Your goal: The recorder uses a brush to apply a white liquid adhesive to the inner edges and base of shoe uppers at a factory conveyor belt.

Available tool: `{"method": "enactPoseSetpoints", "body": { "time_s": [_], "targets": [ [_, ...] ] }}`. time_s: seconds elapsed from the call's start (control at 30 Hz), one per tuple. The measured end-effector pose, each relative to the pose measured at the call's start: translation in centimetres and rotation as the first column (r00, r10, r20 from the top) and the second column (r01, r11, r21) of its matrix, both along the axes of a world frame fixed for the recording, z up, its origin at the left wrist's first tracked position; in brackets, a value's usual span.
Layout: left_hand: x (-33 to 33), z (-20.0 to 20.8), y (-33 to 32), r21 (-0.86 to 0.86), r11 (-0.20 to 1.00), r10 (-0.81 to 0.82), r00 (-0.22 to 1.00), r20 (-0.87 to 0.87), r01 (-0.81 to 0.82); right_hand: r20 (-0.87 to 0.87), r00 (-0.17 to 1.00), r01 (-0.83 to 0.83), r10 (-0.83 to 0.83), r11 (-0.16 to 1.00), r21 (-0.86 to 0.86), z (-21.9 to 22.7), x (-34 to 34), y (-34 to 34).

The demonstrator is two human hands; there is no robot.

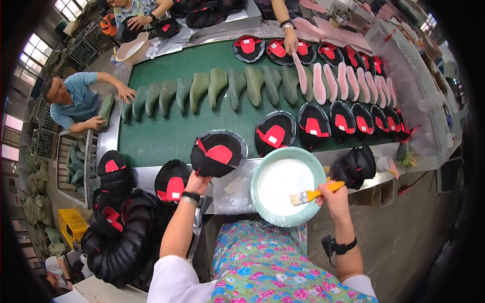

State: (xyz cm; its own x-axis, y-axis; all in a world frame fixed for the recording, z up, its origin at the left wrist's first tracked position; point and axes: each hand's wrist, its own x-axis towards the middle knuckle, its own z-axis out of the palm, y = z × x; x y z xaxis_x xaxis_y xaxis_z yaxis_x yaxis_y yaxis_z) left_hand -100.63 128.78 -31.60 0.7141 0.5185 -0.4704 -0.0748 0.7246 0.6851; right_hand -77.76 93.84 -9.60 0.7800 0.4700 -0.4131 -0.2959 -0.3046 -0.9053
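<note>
Bearing 10 o'clock from the brush [314, 193], the black upper [219, 153] is gripped by the left hand [199, 183]; fingers of the right hand [333, 198] clasp the brush over the bowl [255, 184], bristles pointing between 8 and 9 o'clock.

The fingertips of the left hand [200, 184] vanish beneath a black, rounded shoe upper with a red lining [219, 153], so I can't see how they grip it. The right hand [333, 196] hides part of a flat paintbrush with a yellow handle [319, 193]. The small white label [273, 139] on another red lining is too tiny for me to read. Across the green bench [166, 141], the upper edge crops a co-worker to little more than a bare forearm [281, 12]. The bright flowered apron [283, 275] runs off below.
</note>
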Motion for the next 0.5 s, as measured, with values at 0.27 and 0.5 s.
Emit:
{"method": "enactPoseSetpoints", "body": {
  "time_s": [0.27,0.5],
  "targets": [
    [8.9,-7.8,3.1,-0.179,0.977,0.088,0.981,-0.174,-0.120,-0.061,0.998,-0.010,-0.002,0.981,-0.194,-3.5,-1.8,5.0],
    [-8.0,-0.3,0.1,0.799,0.550,0.442,0.728,-0.524,0.241,0.008,0.876,-0.478,0.483,0.869,-0.128,-5.4,-7.0,18.1]
  ]
}}
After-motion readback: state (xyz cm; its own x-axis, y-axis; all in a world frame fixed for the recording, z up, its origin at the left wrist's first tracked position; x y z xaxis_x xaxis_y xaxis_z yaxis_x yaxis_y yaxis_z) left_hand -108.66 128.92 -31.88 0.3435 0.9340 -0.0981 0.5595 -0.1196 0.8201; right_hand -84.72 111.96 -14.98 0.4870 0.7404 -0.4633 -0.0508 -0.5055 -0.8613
